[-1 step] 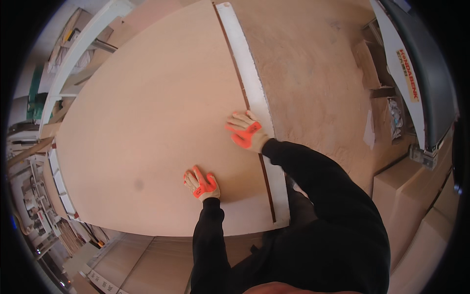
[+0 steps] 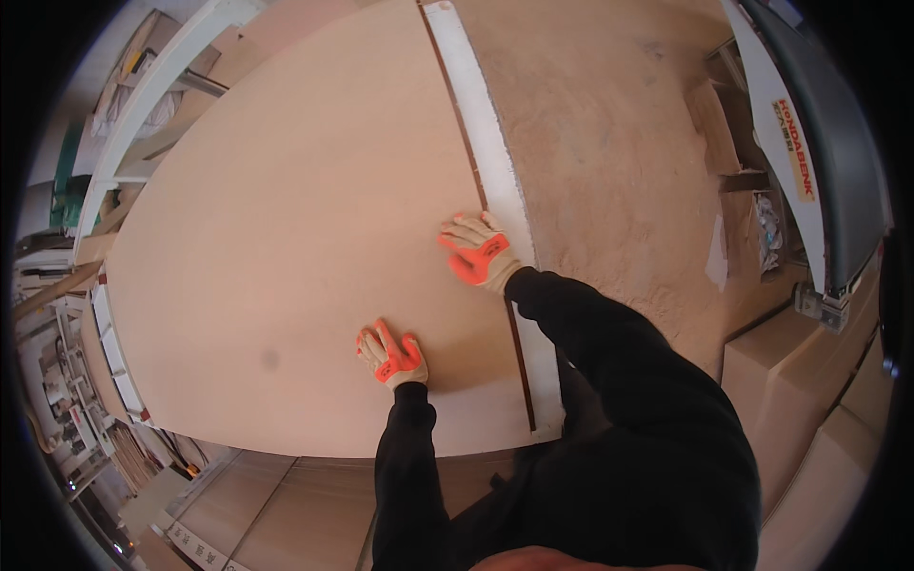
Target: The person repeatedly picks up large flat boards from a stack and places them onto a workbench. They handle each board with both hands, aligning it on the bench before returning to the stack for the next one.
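Observation:
A large flat tan board (image 2: 276, 219) lies in front of me and fills most of the view. My left hand (image 2: 393, 356), in a beige and orange work glove, rests on its nearer part with fingers spread. Farther off, near the board's right edge, my right hand (image 2: 479, 253) lies in a matching glove, fingers stretched out to the left. Neither hand holds anything. Along that right edge runs a white strip (image 2: 487, 124) with a dark brown line (image 2: 520, 357) beside it; my right wrist crosses both.
Dusty brown floor (image 2: 609, 171) stretches to the right of the board. Beyond it are opened cardboard boxes (image 2: 721, 138), a white and dark machine (image 2: 792, 143) and a large carton (image 2: 776, 366). A white frame (image 2: 143, 124) stands at the left. Wrapped brown panels (image 2: 286, 500) lie below the near edge.

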The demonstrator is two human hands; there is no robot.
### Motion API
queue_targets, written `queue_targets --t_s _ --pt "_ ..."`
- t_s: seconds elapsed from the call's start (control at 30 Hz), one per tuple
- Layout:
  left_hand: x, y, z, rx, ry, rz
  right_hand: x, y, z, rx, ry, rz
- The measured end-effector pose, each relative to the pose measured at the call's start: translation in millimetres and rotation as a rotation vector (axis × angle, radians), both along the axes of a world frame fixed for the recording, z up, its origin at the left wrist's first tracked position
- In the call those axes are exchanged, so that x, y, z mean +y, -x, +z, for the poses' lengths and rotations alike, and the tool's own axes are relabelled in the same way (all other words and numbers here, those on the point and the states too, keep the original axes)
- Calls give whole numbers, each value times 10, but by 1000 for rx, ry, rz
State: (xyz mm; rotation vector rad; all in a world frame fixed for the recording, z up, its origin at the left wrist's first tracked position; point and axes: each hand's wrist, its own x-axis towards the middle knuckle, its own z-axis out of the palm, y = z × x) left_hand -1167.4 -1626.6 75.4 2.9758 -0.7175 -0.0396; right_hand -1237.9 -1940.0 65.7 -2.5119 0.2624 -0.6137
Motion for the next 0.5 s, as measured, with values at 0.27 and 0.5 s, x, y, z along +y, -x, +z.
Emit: queue_targets --t_s 0.27,0.5 --pt "-71 -7 7 -25 -64 61 -16 -63 -95 140 -29 -2" --pt "-937 842 75 8 287 510 -173 -25 -4 -11 -81 105"
